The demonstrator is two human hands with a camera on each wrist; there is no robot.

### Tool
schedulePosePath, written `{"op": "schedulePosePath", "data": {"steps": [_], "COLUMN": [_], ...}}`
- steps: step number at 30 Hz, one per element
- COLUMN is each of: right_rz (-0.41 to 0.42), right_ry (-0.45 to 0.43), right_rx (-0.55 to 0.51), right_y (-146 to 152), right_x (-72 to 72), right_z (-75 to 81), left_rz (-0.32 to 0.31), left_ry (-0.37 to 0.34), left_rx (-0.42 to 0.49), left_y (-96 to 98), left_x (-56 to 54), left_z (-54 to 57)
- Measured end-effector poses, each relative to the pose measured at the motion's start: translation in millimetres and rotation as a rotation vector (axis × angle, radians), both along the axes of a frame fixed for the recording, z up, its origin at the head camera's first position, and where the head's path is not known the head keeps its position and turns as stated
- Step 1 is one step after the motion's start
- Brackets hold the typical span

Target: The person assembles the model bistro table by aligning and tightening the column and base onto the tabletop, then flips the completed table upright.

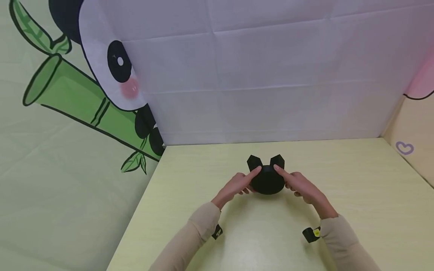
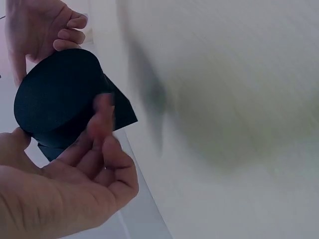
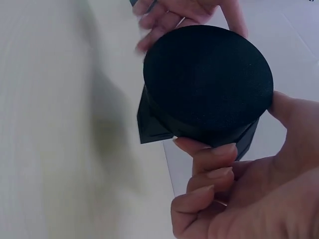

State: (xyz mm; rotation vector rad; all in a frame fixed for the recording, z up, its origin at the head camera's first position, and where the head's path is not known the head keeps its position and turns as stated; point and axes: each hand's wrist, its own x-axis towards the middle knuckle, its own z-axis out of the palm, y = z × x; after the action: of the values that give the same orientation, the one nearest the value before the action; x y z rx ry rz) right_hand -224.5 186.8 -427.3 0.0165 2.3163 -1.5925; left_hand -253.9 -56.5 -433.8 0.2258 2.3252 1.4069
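Observation:
A black round, flat-faced object (image 1: 268,182) with two angular, ear-like flaps is held above the table, its shadow on the surface. My left hand (image 1: 237,185) grips its left side, thumb at the rim; in the left wrist view the left fingers (image 2: 117,169) curl behind it, one fingertip blurred. On the other side my right hand (image 1: 303,186) pinches it between thumb and fingers. The right wrist view shows the smooth round face (image 3: 209,79), with the flaps partly hidden behind.
A pale wood-grain table (image 1: 190,173) lies beneath. Behind it hangs a white cloth (image 1: 271,75) with a printed panda and green bamboo (image 1: 78,94) at left. A small black wrist camera (image 1: 311,235) hangs at the right cuff, another (image 1: 217,232) at the left.

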Motion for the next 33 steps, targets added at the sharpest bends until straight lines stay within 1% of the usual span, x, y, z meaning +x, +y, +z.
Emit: {"op": "schedulePosePath", "data": {"steps": [2, 4, 8, 11, 13, 16, 19, 22, 26, 30, 33], "right_rz": [0.027, 0.057, 0.1, 0.118, 0.13, 0.148, 0.164, 0.181, 0.219, 0.256, 0.264], "right_ry": [-0.01, -0.018, -0.042, -0.065, -0.086, -0.131, -0.185, -0.238, -0.296, -0.339, -0.376], "right_rx": [0.006, 0.016, 0.032, 0.045, 0.059, 0.078, 0.102, 0.134, 0.173, 0.176, 0.17], "right_y": [2.5, 4.7, 8.1, 10.0, 11.3, 13.8, 16.9, 19.9, 22.2, 23.3, 24.3], "right_x": [-2.0, -4.4, -9.7, -14.5, -18.0, -23.5, -29.2, -35.1, -42.4, -48.4, -51.9], "right_z": [1.3, 3.2, 9.1, 14.6, 18.5, 24.5, 30.2, 35.3, 40.2, 41.2, 40.3], "left_rz": [-0.013, -0.028, -0.071, -0.122, -0.141, -0.16, -0.167, -0.188, -0.207, -0.212, -0.21], "left_ry": [0.0, -0.015, -0.082, -0.163, -0.231, -0.321, -0.381, -0.418, -0.465, -0.506, -0.543], "left_rx": [-0.041, -0.072, -0.071, -0.041, -0.033, -0.039, -0.054, -0.07, -0.084, -0.095, -0.111], "left_y": [1.5, 2.9, 5.0, 5.1, 5.3, 6.3, 8.5, 11.2, 14.0, 16.4, 18.8], "left_x": [-0.8, -2.7, -9.8, -18.8, -24.9, -33.6, -40.4, -45.3, -50.6, -55.7, -59.8], "left_z": [2.9, 5.4, 9.6, 14.1, 19.2, 26.1, 31.3, 34.0, 34.9, 34.7, 34.5]}}
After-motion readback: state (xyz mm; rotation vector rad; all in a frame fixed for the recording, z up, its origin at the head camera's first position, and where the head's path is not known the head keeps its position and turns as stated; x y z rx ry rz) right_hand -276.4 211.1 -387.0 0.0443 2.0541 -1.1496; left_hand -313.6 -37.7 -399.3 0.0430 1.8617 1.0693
